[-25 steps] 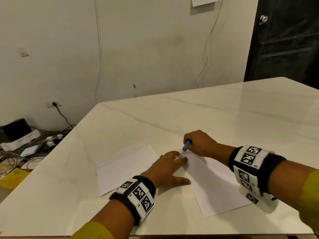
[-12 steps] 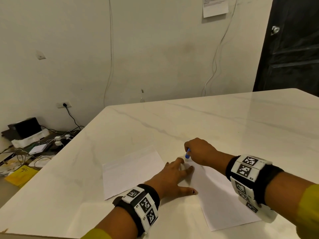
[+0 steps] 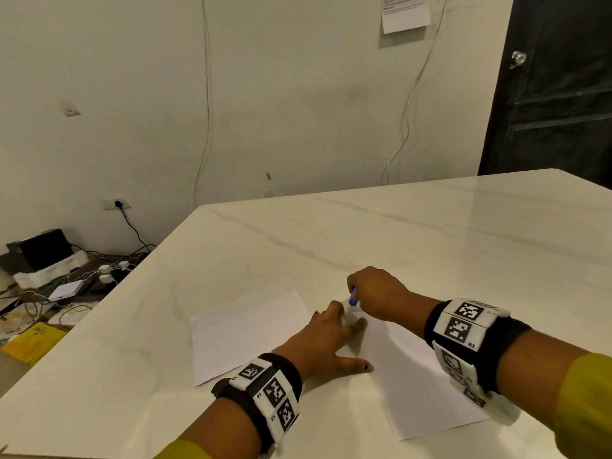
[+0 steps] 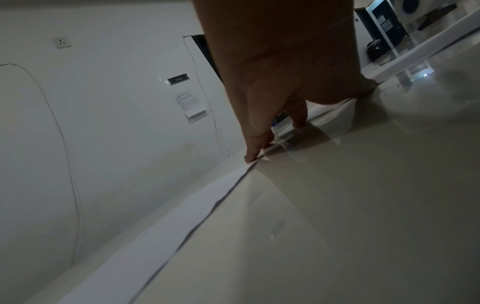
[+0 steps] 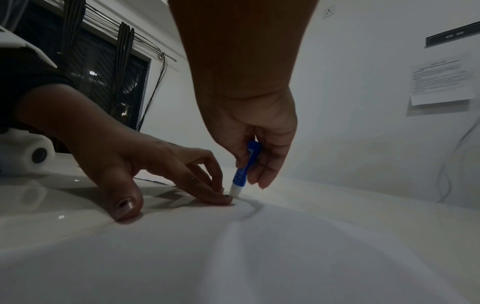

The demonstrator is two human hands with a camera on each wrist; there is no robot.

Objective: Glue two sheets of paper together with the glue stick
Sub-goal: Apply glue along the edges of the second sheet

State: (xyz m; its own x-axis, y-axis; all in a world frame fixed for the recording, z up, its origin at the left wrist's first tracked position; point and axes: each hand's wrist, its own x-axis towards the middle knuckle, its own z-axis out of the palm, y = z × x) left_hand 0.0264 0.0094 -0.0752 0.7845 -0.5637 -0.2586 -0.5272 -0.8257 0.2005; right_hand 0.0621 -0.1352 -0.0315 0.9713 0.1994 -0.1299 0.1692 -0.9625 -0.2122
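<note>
Two white sheets lie on the marble table. The left sheet (image 3: 243, 329) lies flat and untouched. On the right sheet (image 3: 417, 376), my left hand (image 3: 326, 342) rests with fingers spread, its fingertips (image 5: 218, 198) pressing the paper's far left corner. My right hand (image 3: 376, 294) grips a blue glue stick (image 3: 353, 295), held nearly upright. In the right wrist view the glue stick (image 5: 244, 167) has its white tip down on the paper, right beside the left fingertips. The left wrist view shows my left hand (image 4: 275, 102) pressing on the sheet's edge (image 4: 182, 216).
The marble table (image 3: 430, 233) stretches wide beyond the sheets, its left edge running diagonally. Cables, chargers and a yellow packet (image 3: 33, 341) lie on the floor at the left. A dark door (image 3: 559, 87) stands at the far right.
The head camera has tilted, so the scene sits lower in the frame. My right hand with the glue stick has drawn slightly nearer the left fingertips; the left hand stays pressing the sheet.
</note>
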